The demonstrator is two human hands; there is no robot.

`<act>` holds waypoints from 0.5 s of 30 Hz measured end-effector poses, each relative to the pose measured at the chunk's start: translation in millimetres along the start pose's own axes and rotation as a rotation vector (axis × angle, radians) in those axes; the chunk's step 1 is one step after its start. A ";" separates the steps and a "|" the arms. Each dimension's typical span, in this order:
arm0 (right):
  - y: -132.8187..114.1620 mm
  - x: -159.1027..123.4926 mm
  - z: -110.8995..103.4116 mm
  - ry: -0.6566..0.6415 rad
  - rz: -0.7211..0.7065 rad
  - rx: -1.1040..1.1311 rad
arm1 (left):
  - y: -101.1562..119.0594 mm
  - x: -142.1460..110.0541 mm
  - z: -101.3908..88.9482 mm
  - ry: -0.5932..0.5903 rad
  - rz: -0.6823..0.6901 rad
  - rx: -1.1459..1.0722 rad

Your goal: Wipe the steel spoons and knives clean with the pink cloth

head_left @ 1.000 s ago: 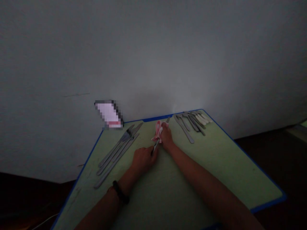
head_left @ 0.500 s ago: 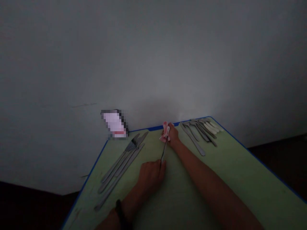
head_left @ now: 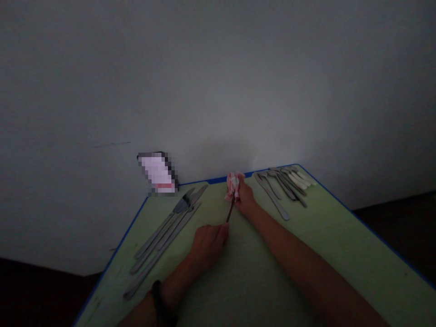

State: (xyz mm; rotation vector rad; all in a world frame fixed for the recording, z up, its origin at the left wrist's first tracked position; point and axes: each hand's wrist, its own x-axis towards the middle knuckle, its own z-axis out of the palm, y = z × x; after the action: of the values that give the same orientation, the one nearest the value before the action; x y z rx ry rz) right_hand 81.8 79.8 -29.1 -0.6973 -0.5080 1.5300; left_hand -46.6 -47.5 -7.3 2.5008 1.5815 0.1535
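Note:
My left hand (head_left: pixel 208 243) is closed around the near end of a slim metal piece of cutlery (head_left: pixel 230 210). Its far end disappears into a crumpled pink and white cloth (head_left: pixel 233 185), so I cannot tell what kind it is. Gripping that cloth from the right side is my right hand (head_left: pixel 246 199), fingers wrapped around it near the table's far edge. Several metal table knives (head_left: pixel 136 282) lie side by side left of my left hand. Beyond my right hand lies a group of forks and spoons (head_left: pixel 281 210), some with white handles (head_left: pixel 299 181).
The pale green table (head_left: pixel 344 245) has a blue edge and stands against a grey wall (head_left: pixel 218 81). At its far left corner a blurred-out device with a bright screen (head_left: pixel 157 171) leans on the wall. The room is dim.
The cloth in my right hand has turned slightly on the cutlery, and less of the metal shows between my hands. Both hands keep their hold. The whole view has shifted a little.

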 end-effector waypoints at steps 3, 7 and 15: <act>-2.1 -15.3 -5.1 -0.073 0.005 0.056 | -0.1 0.2 -3.3 0.019 0.006 -0.152; -9.6 -27.6 -5.9 -0.109 0.033 0.257 | -0.3 0.7 -10.5 0.028 -0.061 -0.430; -9.8 -21.6 -4.5 -0.292 0.119 0.266 | 0.8 3.5 -13.5 0.070 -0.135 -0.732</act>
State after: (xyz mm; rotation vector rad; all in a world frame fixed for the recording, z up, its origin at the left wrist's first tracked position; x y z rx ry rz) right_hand 92.0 58.8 -22.9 -0.3036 -0.4740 1.7843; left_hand -46.9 -43.4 6.1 1.8325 1.3734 0.6698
